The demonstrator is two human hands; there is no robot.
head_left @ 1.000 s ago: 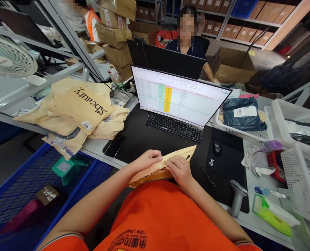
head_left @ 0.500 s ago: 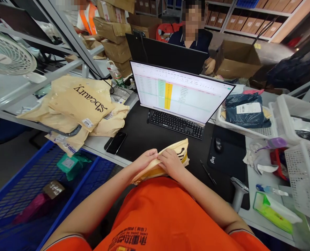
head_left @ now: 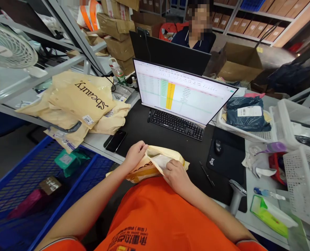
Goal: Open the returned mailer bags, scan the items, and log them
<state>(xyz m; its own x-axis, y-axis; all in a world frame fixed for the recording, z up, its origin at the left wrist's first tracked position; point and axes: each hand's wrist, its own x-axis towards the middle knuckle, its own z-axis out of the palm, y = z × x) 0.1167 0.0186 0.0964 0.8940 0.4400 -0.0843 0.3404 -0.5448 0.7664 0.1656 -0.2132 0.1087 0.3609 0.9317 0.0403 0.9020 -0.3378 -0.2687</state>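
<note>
Close to my body, at the desk's front edge, a cream mailer bag [head_left: 144, 169] lies between my hands. Its mouth gapes, showing a pale inside. My left hand [head_left: 135, 154] is closed on the bag's left edge near the opening. With bent fingers, my right hand [head_left: 176, 174] grips the near side of the opening. Whatever lies deeper in the bag is hidden. Behind it are a black keyboard [head_left: 176, 123] and a lit monitor [head_left: 183, 90] with a spreadsheet.
Similar mailer bags [head_left: 79, 99] are piled at the left, beside a phone [head_left: 115, 141]. A blue crate [head_left: 92, 188] with parcels stands lower left. Mouse [head_left: 218, 146], pen [head_left: 206, 173], grey scanner [head_left: 236, 197] and white baskets [head_left: 301, 174] are at the right. A person [head_left: 194, 40] sits behind the monitors.
The bag's mouth has been pulled open, and its pale inside now shows. My left hand has moved left and slightly up; my right hand has shifted right and down.
</note>
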